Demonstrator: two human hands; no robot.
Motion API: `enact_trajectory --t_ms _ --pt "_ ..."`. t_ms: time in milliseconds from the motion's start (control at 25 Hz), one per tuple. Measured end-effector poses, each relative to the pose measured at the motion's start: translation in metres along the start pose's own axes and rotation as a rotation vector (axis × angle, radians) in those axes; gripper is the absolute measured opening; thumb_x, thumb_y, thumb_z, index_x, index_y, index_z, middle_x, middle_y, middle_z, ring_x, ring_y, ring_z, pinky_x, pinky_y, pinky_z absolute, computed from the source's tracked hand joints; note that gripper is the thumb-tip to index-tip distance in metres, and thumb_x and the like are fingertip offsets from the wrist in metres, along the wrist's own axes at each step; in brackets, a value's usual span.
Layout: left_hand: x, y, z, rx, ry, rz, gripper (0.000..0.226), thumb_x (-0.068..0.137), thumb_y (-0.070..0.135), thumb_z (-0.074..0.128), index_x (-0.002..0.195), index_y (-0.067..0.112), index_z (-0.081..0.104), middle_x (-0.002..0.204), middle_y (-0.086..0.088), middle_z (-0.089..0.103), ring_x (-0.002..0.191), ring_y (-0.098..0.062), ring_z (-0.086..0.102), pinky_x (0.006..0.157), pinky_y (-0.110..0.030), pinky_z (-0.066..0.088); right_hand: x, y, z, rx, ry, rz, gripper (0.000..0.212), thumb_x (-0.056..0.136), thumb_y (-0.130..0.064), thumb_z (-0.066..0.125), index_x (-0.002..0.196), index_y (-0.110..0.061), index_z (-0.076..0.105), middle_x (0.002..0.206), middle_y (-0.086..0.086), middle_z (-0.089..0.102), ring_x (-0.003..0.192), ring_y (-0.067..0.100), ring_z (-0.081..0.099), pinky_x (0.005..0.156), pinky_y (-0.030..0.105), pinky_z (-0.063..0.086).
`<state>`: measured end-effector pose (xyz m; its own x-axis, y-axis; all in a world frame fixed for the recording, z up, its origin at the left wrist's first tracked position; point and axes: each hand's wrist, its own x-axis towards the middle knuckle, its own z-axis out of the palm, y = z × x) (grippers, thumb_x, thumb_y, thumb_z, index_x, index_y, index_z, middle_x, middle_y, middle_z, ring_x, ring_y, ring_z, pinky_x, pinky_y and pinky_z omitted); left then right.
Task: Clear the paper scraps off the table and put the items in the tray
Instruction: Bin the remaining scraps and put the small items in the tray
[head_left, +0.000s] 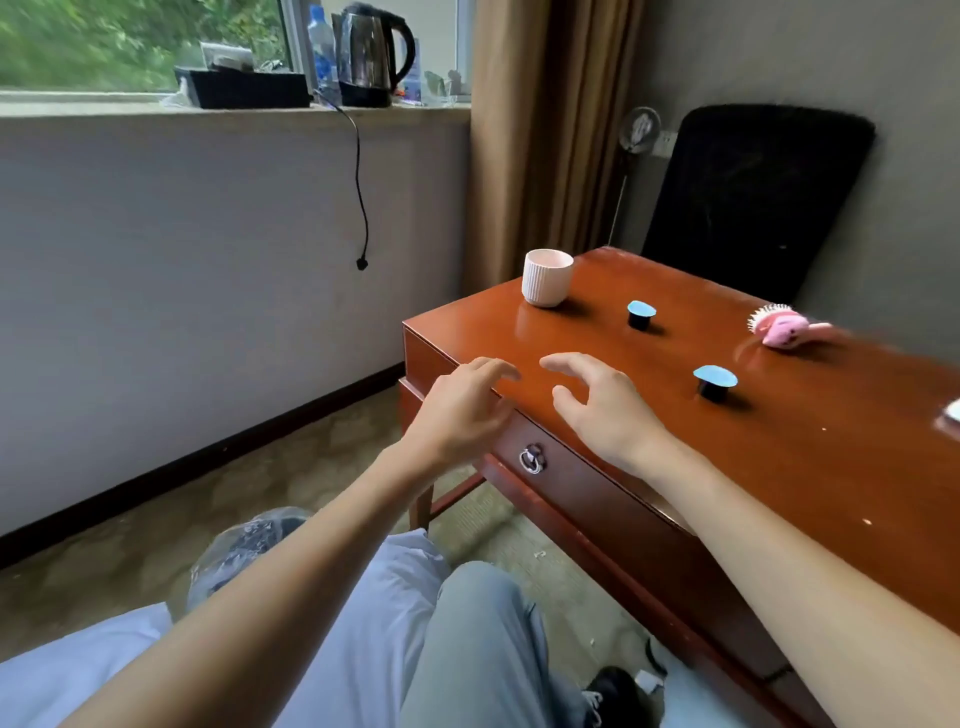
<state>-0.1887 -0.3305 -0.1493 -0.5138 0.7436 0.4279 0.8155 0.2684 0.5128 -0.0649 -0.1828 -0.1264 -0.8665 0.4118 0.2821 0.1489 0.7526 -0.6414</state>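
Paper scraps (866, 521) are tiny white bits on the table (779, 467), to the right of both hands. The left hand (462, 410) and right hand (602, 410) hover side by side, fingers spread, holding nothing. Two blue-topped pods (715, 383) beyond the right hand stand tall, tops up. A fast sweep could knock them off. The pink brush (784, 330) lies flat, handle pointing right. I see no tray.

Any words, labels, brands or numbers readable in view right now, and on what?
No text can be read in this view.
Water bottle on the windowsill: blue label, too blurred to read.
Near capsule and far capsule: blue lids show no print.
Ribbed cup: plain.
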Motion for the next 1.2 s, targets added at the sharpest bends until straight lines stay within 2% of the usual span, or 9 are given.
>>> enact_trajectory --t_ms 280,360,480,560,680,840,1000,1080,1200 --pt "0.062 0.051 0.062 0.098 -0.088 0.168 0.029 0.091 0.019 0.053 0.119 0.022 0.061 0.127 0.002 0.06 0.117 -0.019 0.054 0.099 -0.038 0.043 -0.015 0.073 -0.061 -0.138 0.144 0.12 0.035 0.096 -0.012 0.05 0.128 -0.023 0.058 0.135 -0.005 0.054 0.128 0.013 0.045 0.109 0.029 0.036" --pt "0.081 0.057 0.077 0.104 -0.094 0.16 0.029 0.091 0.019 0.053 0.119 0.022 0.059 0.129 0.002 0.058 0.118 -0.02 0.052 0.097 -0.037 0.041 -0.016 0.091 -0.073 -0.206 0.179 0.133 0.035 0.095 -0.011 0.051 0.126 -0.023 0.059 0.137 -0.004 0.05 0.13 0.013 0.041 0.108 0.027 0.032" --pt "0.103 0.058 0.099 0.096 -0.128 0.13 0.031 0.091 0.02 0.052 0.122 0.022 0.057 0.135 0.001 0.053 0.122 -0.021 0.048 0.098 -0.038 0.037 -0.011 0.114 -0.083 -0.29 0.217 0.159 0.037 0.094 -0.012 0.05 0.128 -0.024 0.057 0.144 -0.004 0.043 0.136 0.013 0.03 0.111 0.031 0.028" --pt "0.115 0.058 0.111 0.099 -0.135 0.132 0.035 0.091 0.02 0.052 0.126 0.022 0.055 0.14 0.001 0.049 0.127 -0.021 0.045 0.1 -0.039 0.036 -0.007 0.127 -0.085 -0.354 0.236 0.18 0.038 0.094 -0.011 0.051 0.13 -0.024 0.057 0.145 -0.003 0.042 0.137 0.013 0.03 0.112 0.032 0.028" --pt "0.135 0.056 0.13 0.1 -0.121 0.153 0.042 0.09 0.018 0.051 0.132 0.02 0.052 0.148 0.0 0.041 0.134 -0.021 0.039 0.104 -0.039 0.034 -0.002 0.146 -0.083 -0.413 0.256 0.16 0.037 0.094 -0.007 0.05 0.128 -0.02 0.059 0.137 -0.003 0.051 0.13 0.013 0.037 0.108 0.025 0.03" --pt "0.169 0.05 0.156 0.075 -0.048 0.151 0.052 0.084 0.022 0.052 0.136 0.022 0.046 0.156 -0.002 0.031 0.143 -0.021 0.027 0.111 -0.04 0.025 0.015 0.165 -0.077 -0.366 0.316 0.106 0.03 0.094 -0.005 0.056 0.119 -0.019 0.064 0.12 -0.007 0.056 0.118 0.012 0.041 0.098 0.016 0.03" --pt "0.206 0.042 0.178 0.075 -0.13 0.111 0.061 0.08 0.033 0.045 0.141 0.026 0.038 0.16 0.0 0.02 0.148 -0.022 0.013 0.113 -0.049 0.016 0.037 0.179 -0.076 -0.316 0.385 0.138 0.021 0.09 -0.014 0.066 0.109 -0.021 0.061 0.111 -0.008 0.051 0.105 0.012 0.04 0.092 0.024 0.037" --pt "0.218 0.038 0.186 0.062 -0.186 0.103 0.063 0.081 0.036 0.043 0.142 0.024 0.038 0.158 0.002 0.026 0.147 -0.022 0.019 0.115 -0.05 0.017 0.042 0.185 -0.075 -0.32 0.423 0.172 0.02 0.088 -0.02 0.069 0.099 -0.023 0.053 0.106 -0.009 0.048 0.1 0.01 0.039 0.086 0.025 0.039" --pt "0.22 0.036 0.19 0.074 -0.158 0.166 0.056 0.082 0.033 0.044 0.137 0.019 0.045 0.148 0.001 0.04 0.132 -0.025 0.04 0.109 -0.045 0.031 0.043 0.186 -0.072 -0.335 0.438 0.215 0.023 0.086 -0.027 0.07 0.095 -0.026 0.049 0.104 -0.01 0.046 0.099 0.009 0.041 0.082 0.025 0.04"
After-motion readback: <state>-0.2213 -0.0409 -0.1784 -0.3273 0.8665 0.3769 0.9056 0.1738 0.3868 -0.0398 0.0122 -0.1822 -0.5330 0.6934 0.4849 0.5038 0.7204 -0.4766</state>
